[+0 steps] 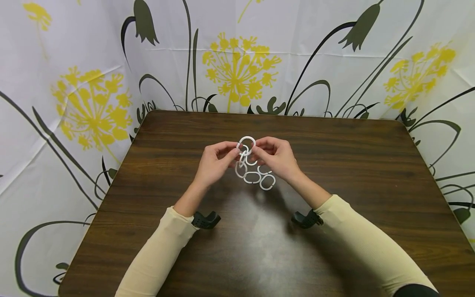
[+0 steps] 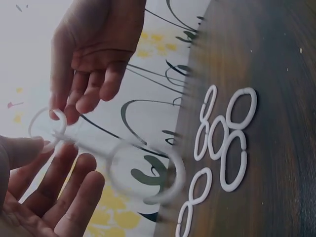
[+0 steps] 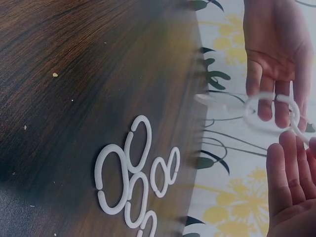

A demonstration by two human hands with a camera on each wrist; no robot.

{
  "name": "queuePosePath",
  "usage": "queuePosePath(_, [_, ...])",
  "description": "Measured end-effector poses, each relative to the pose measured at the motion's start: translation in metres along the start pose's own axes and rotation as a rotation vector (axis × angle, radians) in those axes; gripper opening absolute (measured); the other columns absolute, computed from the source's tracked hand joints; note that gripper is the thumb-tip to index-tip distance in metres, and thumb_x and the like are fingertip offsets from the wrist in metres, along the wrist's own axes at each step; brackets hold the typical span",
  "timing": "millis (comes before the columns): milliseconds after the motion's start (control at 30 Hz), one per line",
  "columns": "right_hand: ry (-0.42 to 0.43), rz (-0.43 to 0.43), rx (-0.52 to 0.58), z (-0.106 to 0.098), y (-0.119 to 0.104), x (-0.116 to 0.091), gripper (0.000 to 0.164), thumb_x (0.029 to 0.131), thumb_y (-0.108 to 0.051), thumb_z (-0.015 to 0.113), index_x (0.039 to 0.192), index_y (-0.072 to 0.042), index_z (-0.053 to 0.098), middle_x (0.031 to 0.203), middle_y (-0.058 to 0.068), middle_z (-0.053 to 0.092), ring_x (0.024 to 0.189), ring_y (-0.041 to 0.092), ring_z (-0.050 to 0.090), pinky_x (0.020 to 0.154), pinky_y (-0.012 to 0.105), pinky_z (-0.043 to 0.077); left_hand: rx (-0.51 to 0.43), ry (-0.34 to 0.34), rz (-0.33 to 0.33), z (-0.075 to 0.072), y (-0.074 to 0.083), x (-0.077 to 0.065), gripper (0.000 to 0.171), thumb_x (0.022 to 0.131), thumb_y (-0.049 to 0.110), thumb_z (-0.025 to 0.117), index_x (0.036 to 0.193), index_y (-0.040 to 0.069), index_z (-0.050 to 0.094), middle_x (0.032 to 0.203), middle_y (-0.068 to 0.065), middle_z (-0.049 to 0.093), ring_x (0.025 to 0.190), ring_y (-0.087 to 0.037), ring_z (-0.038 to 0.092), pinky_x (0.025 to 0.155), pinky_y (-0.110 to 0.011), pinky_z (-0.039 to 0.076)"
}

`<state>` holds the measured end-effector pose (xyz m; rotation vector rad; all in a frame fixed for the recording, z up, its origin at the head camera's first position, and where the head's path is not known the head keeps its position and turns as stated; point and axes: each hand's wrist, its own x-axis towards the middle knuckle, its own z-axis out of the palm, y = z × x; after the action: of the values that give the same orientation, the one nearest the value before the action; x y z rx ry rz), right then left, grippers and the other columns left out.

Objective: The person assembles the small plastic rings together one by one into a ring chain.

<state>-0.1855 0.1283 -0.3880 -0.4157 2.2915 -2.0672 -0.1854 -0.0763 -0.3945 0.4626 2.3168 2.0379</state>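
Note:
My left hand (image 1: 213,163) and right hand (image 1: 280,159) meet over the far middle of the table. Between thumbs and fingertips they pinch opposite sides of a white curtain ring (image 1: 246,137). Other white rings are linked below it and dangle. One hanging ring (image 2: 181,173) looks blurred in the left wrist view. Several more white rings (image 3: 98,175), each with a small gap in its loop, lie close together on the table beneath the hands. From the head view, hanging and lying rings partly overlap, so which are linked is hard to tell.
A dark wood-grain table (image 1: 156,181) extends around the hands. Behind it and along its sides hangs a white cloth (image 1: 167,53) with yellow and grey flowers. Black wrist devices (image 1: 205,220) sit at the cuffs of both pale sleeves (image 1: 159,251).

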Motion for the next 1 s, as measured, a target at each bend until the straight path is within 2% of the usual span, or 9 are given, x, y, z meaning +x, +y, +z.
queuePosePath(100, [-0.015, -0.001, -0.009, -0.001, 0.000, 0.000, 0.018, 0.091, 0.000, 0.067, 0.103, 0.013, 0.065, 0.087, 0.026, 0.070, 0.065, 0.013, 0.070, 0.059, 0.029, 0.059, -0.041, 0.024, 0.001, 0.001, 0.002, 0.000, 0.023, 0.094, 0.007, 0.067, 0.111, -0.008, 0.068, 0.097, -0.021, 0.069, 0.080, -0.021, 0.068, 0.066, -0.040, 0.060])
queuePosePath(133, [-0.021, 0.000, -0.007, -0.001, 0.000, -0.001, 0.018, 0.091, -0.001, 0.068, 0.103, 0.012, 0.066, 0.088, 0.025, 0.070, 0.067, 0.014, 0.070, 0.060, 0.030, 0.059, -0.059, 0.028, 0.007, 0.001, 0.002, -0.001, 0.022, 0.093, 0.006, 0.067, 0.110, -0.009, 0.068, 0.097, -0.024, 0.068, 0.080, -0.025, 0.068, 0.065, -0.038, 0.060])
queuePosePath(233, [-0.052, 0.001, -0.054, -0.005, 0.003, -0.002, 0.019, 0.089, -0.004, 0.071, 0.103, 0.008, 0.068, 0.089, 0.020, 0.072, 0.074, 0.025, 0.072, 0.061, 0.032, 0.059, -0.091, 0.031, 0.019, 0.001, 0.002, -0.001, 0.022, 0.093, 0.004, 0.066, 0.109, -0.011, 0.068, 0.096, -0.027, 0.067, 0.078, -0.022, 0.068, 0.063, -0.034, 0.060])
queuePosePath(300, [-0.103, -0.022, -0.176, -0.011, 0.008, -0.002, 0.016, 0.089, -0.005, 0.072, 0.102, 0.003, 0.071, 0.090, 0.013, 0.072, 0.077, 0.028, 0.070, 0.064, 0.032, 0.059, -0.107, 0.030, 0.024, 0.000, 0.002, -0.001, 0.021, 0.093, 0.003, 0.066, 0.109, -0.011, 0.068, 0.095, -0.028, 0.067, 0.078, -0.022, 0.068, 0.061, -0.032, 0.060])
queuePosePath(367, [-0.175, -0.066, -0.344, -0.018, 0.013, -0.004, 0.012, 0.088, -0.006, 0.072, 0.099, -0.002, 0.073, 0.089, 0.006, 0.072, 0.079, 0.026, 0.069, 0.065, 0.031, 0.057, -0.102, 0.033, 0.023, -0.001, 0.001, 0.000, 0.021, 0.093, 0.003, 0.066, 0.109, -0.011, 0.068, 0.094, -0.027, 0.068, 0.076, -0.018, 0.068, 0.061, -0.032, 0.059])
queuePosePath(467, [-0.277, -0.166, -0.596, -0.027, 0.026, -0.007, 0.008, 0.088, -0.007, 0.072, 0.095, -0.008, 0.076, 0.088, -0.001, 0.072, 0.077, 0.015, 0.065, 0.069, 0.031, 0.054, -0.091, 0.043, 0.019, -0.003, 0.001, -0.001, 0.021, 0.093, 0.004, 0.067, 0.108, -0.010, 0.068, 0.093, -0.026, 0.068, 0.075, -0.020, 0.069, 0.060, -0.030, 0.059])
queuePosePath(567, [-0.336, -0.210, -0.719, -0.031, 0.039, -0.011, 0.009, 0.087, -0.006, 0.072, 0.095, -0.007, 0.076, 0.088, -0.001, 0.072, 0.076, 0.011, 0.065, 0.070, 0.032, 0.055, -0.083, 0.048, 0.007, -0.005, 0.001, -0.001, 0.023, 0.093, 0.005, 0.067, 0.108, -0.011, 0.068, 0.090, -0.022, 0.069, 0.076, -0.024, 0.069, 0.061, -0.031, 0.059])
queuePosePath(733, [-0.342, -0.225, -0.804, -0.025, 0.052, -0.013, 0.014, 0.088, -0.006, 0.070, 0.101, -0.006, 0.075, 0.090, 0.000, 0.072, 0.078, 0.010, 0.066, 0.070, 0.031, 0.054, -0.070, 0.050, -0.008, -0.007, 0.001, -0.001, 0.023, 0.093, 0.006, 0.067, 0.109, -0.011, 0.068, 0.088, -0.019, 0.069, 0.077, -0.031, 0.069, 0.060, -0.030, 0.059])
queuePosePath(1000, [-0.307, -0.318, -1.014, -0.005, 0.063, -0.012, 0.021, 0.086, -0.009, 0.070, 0.106, -0.014, 0.075, 0.097, -0.003, 0.070, 0.086, 0.018, 0.066, 0.071, 0.038, 0.054, -0.070, 0.022, -0.008, -0.005, -0.002, 0.000, 0.023, 0.093, 0.006, 0.067, 0.110, -0.010, 0.068, 0.090, -0.023, 0.069, 0.076, -0.031, 0.070, 0.062, -0.039, 0.060])
